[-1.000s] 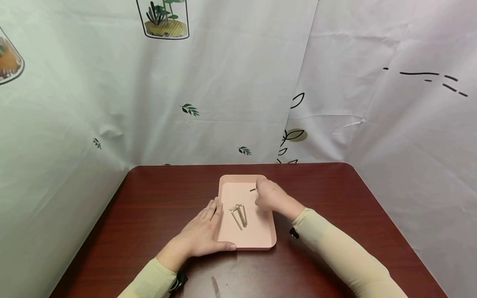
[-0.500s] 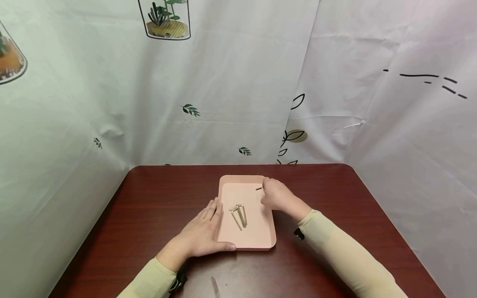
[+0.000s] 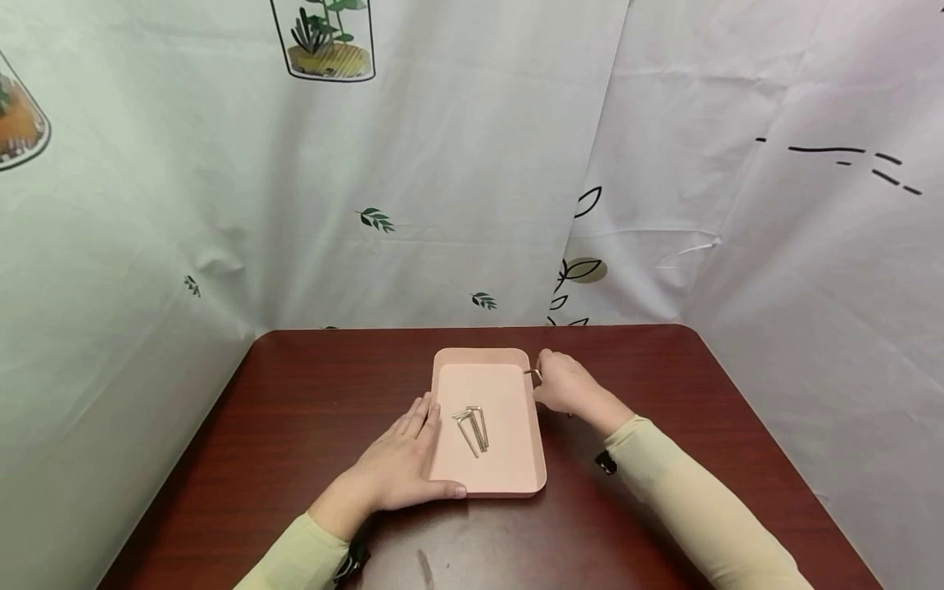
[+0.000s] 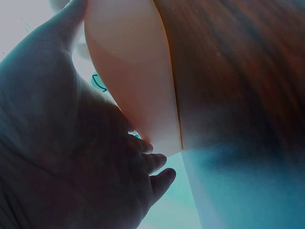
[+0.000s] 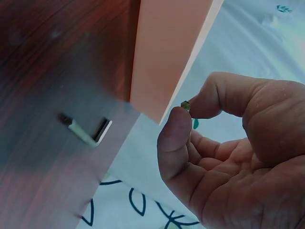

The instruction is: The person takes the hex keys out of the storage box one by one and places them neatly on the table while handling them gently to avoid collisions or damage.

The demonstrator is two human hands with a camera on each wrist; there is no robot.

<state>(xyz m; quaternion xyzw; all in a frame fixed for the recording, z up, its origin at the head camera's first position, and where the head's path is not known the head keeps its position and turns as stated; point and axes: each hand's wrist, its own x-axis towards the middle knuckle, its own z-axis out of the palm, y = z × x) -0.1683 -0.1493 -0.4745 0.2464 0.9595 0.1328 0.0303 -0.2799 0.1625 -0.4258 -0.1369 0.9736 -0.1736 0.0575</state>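
Observation:
My right hand [image 3: 569,385] pinches an Allen key [image 3: 533,372] between thumb and index finger, just beyond the right rim of the pink tray [image 3: 481,356]. In the right wrist view the key's hexagonal end [image 5: 185,105] pokes out from the fingertips; the hand hides the rest. Another Allen key [image 5: 86,134] lies on the table beside the tray. Several brass-coloured Allen keys [image 3: 482,428] lie bunched inside the tray. My left hand [image 3: 396,460] rests with straight fingers along the tray's left side, its thumb at the near edge.
The dark red wooden table [image 3: 332,369] has rounded far corners. A pale printed cloth [image 3: 442,164] hangs behind it and at both sides.
My right hand has moved right with the pinched Allen key, from over the tray to outside its right rim. The left hand and the keys in the tray have stayed put.

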